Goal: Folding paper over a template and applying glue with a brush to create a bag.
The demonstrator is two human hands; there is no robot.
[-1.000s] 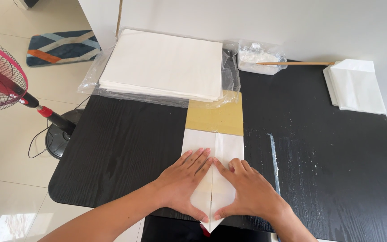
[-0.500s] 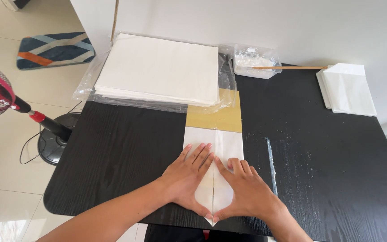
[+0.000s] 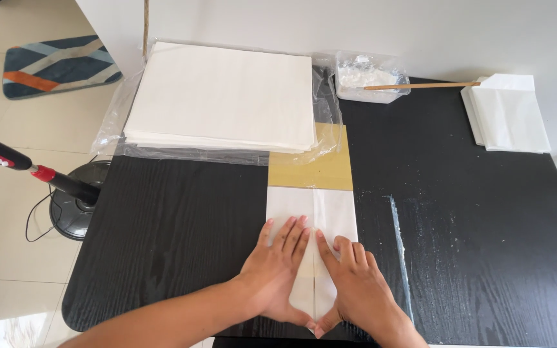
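A folded white sheet of paper (image 3: 311,209) lies on a black table (image 3: 162,232), its two flaps meeting at a centre seam. My left hand (image 3: 277,274) presses flat on the left flap, fingers together and pointing away from me. On the right flap rests my right hand (image 3: 356,287), also flat, its thumb touching the left thumb near the table's front edge. A yellowish board (image 3: 311,169) shows under the paper's far end.
A big stack of white sheets (image 3: 224,96) on clear plastic lies at the back left. A clear tub with white paste (image 3: 363,74) and a wooden stick (image 3: 423,85) stands at the back. Folded white pieces (image 3: 509,113) lie back right. A pale paste streak (image 3: 400,241) marks the table. A fan base (image 3: 72,209) stands on the floor left.
Both hands have slid a little along the paper, staying flat on it. The camera view has shifted slightly, so the table sits a bit differently in the picture.
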